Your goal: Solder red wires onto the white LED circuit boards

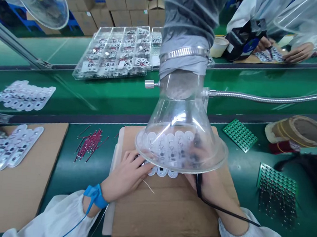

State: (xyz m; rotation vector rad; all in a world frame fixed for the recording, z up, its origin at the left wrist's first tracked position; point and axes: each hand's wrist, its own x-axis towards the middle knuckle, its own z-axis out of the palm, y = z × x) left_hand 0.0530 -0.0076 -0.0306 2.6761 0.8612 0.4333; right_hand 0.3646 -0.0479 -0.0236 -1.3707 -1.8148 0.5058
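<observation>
My left hand (128, 174), with a blue strap (96, 195) at the wrist, rests at the left edge of a panel of white round-ended circuit boards (162, 171). Its fingers are bent over the edge, and thin pale solder wire (149, 187) shows beside the thumb. My right hand (207, 180) is closed on a soldering iron, whose black cord (199, 187) runs back over the forearm. A clear fume hood (181, 117) stands above the boards and blurs the fingers and the iron's tip. Brown cardboard (162, 213) lies beneath.
Dark red wires (92, 145) lie left; more white boards (16, 149) rest on another cardboard sheet. Green circuit panels (240, 135) and a tape roll (298, 131) are at right. Behind stand a compartment tray (117, 52) and a co-worker's hands (298, 53). A metal gooseneck (262, 99) crosses right.
</observation>
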